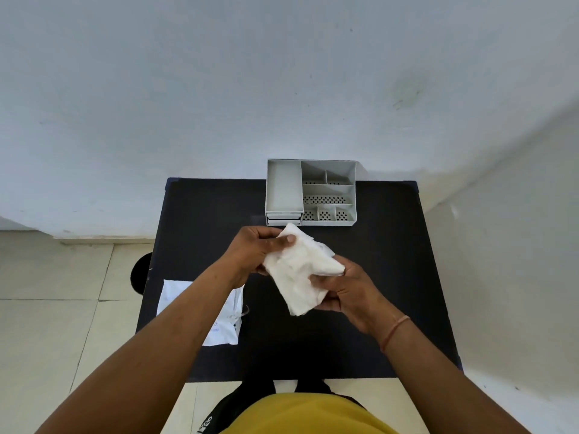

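A crumpled white wipe (300, 270) hangs above the middle of the black table (385, 277), held between both hands. My left hand (257, 252) grips its upper left part, thumb pressed on top. My right hand (344, 291) pinches its lower right edge, with the fingers curled under the cloth. A grey plastic organizer (310, 192) with several compartments and a small drawer stands at the table's far edge, just beyond the wipe.
A flat white packet (216, 324) lies on the table's left side, partly under my left forearm. A pale wall rises right behind the table. Tiled floor and a round black object (141, 274) lie to the left.
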The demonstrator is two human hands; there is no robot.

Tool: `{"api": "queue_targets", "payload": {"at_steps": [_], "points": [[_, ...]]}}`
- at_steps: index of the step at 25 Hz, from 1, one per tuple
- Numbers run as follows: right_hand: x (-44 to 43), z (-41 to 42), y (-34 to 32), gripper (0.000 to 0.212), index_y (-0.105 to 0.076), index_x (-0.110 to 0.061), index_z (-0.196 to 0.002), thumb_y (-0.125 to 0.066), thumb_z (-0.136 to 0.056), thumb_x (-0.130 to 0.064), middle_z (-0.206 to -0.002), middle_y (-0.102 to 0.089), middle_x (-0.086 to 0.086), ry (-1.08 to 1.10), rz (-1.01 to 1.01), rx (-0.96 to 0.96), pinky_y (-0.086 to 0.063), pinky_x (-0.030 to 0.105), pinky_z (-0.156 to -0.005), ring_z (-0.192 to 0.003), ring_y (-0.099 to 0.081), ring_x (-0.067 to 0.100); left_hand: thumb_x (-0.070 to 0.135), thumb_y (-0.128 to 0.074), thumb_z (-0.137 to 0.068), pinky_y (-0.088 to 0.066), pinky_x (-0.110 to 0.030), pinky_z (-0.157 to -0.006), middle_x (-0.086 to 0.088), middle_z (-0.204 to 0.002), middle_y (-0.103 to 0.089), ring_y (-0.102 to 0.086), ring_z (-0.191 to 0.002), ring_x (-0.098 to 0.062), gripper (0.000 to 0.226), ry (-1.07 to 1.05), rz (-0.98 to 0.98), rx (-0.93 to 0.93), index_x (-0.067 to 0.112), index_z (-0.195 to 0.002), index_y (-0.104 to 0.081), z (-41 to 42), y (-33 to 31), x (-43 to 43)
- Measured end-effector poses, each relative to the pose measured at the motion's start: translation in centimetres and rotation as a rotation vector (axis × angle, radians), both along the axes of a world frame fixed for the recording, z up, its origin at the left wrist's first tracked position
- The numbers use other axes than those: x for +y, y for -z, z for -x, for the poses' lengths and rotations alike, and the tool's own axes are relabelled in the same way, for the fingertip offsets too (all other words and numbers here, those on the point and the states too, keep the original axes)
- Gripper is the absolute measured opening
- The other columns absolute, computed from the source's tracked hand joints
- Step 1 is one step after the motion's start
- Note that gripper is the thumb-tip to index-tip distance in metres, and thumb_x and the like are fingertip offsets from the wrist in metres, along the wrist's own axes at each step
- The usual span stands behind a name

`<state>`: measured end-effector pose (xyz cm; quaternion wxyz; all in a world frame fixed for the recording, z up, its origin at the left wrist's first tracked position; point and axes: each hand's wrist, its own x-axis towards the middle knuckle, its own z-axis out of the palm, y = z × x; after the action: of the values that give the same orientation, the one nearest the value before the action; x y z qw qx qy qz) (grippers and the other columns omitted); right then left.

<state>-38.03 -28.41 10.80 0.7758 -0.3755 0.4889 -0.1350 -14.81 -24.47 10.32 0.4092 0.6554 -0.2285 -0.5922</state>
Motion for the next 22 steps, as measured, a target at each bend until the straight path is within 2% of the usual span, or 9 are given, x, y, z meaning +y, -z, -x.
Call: {"api": "queue_targets", "payload": {"at_steps": [2,4,7,10,13,16,18,19,22], "points": [[0.6,-0.8,0.3,0.047,-0.066,-0.019,-0.133,-0.076,-0.091,-0.001,-0.127,-0.076,0.012,0.032,-0.023,-0.013,-0.066,0.052,-0.081,-0.113,-0.075,0.036,0.049,-0.083,-0.085,-0.063,-0.049,-0.082,-0.009,-0.105,-0.085,-0.08,-0.1,-0.035,0.037,-0.007,-0.044,0.088,0.019,-0.108,-0.083,-0.7,0.0,-0.1],[1.2,-1.5,0.6,0.046,-0.066,-0.018,-0.133,-0.075,-0.092,0.0,-0.13,-0.074,0.014,0.089,-0.056,-0.025,-0.065,0.051,-0.081,-0.114,-0.074,0.036,0.044,-0.078,-0.092,-0.062,-0.05,-0.083,-0.011,-0.108,-0.084,-0.08,-0.101,-0.035,0.032,0.001,-0.069,0.169,0.019,-0.11,-0.082,-1.4,0.3,0.0],[2.0,-2.6,0.6,0.044,-0.065,-0.019,-0.132,-0.075,-0.093,-0.005,-0.129,-0.075,0.013,0.108,-0.091,-0.038,-0.065,0.053,-0.082,-0.113,-0.075,0.036,0.024,-0.081,-0.093,-0.066,-0.048,-0.081,-0.007,-0.107,-0.084,-0.078,-0.105,-0.036,0.018,0.047,-0.052,0.092,0.021,-0.11,-0.084,-2.4,0.6,0.0],[2.6,-3.8,0.6,0.039,-0.063,-0.016,-0.132,-0.072,-0.095,-0.007,-0.127,-0.076,0.015,0.182,-0.152,-0.073,-0.065,0.056,-0.083,-0.112,-0.076,0.038,0.029,-0.08,-0.094,-0.065,-0.053,-0.089,-0.006,-0.109,-0.084,-0.077,-0.106,-0.036,0.019,0.084,-0.028,0.095,0.024,-0.112,-0.084,-3.3,0.6,-0.5],[3.1,-5.2,0.7,0.035,-0.065,-0.014,-0.131,-0.062,-0.099,0.001,-0.129,-0.075,0.018,0.396,-0.236,-0.185,-0.066,0.054,-0.083,-0.116,-0.073,0.041,0.057,-0.058,-0.101,-0.062,-0.044,-0.083,-0.007,-0.105,-0.08,-0.074,-0.099,-0.027,0.05,0.0,-0.042,0.396,0.016,-0.124,-0.077,-3.9,0.5,-0.9],[3.5,-6.6,0.7,0.033,-0.066,-0.016,-0.13,-0.059,-0.102,0.0,-0.124,-0.077,0.016,0.585,-0.308,-0.286,-0.067,0.048,-0.081,-0.113,-0.074,0.039,0.068,-0.048,-0.101,-0.056,-0.055,-0.103,-0.016,-0.128,-0.074,-0.07,-0.118,-0.036,0.072,-0.017,-0.045,0.537,0.01,-0.137,-0.071,-3.8,1.5,-0.4],[3.9,-7.4,0.7,0.033,-0.065,-0.016,-0.132,-0.06,-0.102,-0.002,-0.122,-0.079,0.015,0.634,-0.325,-0.313,-0.068,0.045,-0.075,-0.105,-0.078,0.035,0.063,-0.057,-0.098,-0.044,-0.062,-0.118,-0.015,-0.145,-0.065,-0.061,-0.134,-0.04,0.068,0.049,-0.025,0.559,0.013,-0.143,-0.066,-3.2,2.0,0.4],[4.3,-7.9,0.8,0.033,-0.065,-0.016,-0.132,-0.06,-0.102,-0.002,-0.121,-0.079,0.015,0.645,-0.32,-0.311,-0.068,0.045,-0.073,-0.102,-0.08,0.034,0.058,-0.062,-0.097,-0.043,-0.061,-0.119,-0.015,-0.148,-0.065,-0.06,-0.136,-0.04,0.066,0.069,-0.026,0.571,0.013,-0.145,-0.063,-2.9,2.1,0.7],[5.7,-8.9,1.1,0.032,-0.065,-0.015,-0.132,-0.062,-0.102,-0.005,-0.122,-0.079,0.017,0.635,-0.263,-0.256,-0.068,0.046,-0.077,-0.107,-0.078,0.035,0.036,-0.071,-0.098,-0.058,-0.054,-0.102,-0.02,-0.135,-0.074,-0.07,-0.125,-0.041,0.053,0.012,-0.09,0.478,0.005,-0.141,-0.064,-1.8,1.8,0.6]]}}
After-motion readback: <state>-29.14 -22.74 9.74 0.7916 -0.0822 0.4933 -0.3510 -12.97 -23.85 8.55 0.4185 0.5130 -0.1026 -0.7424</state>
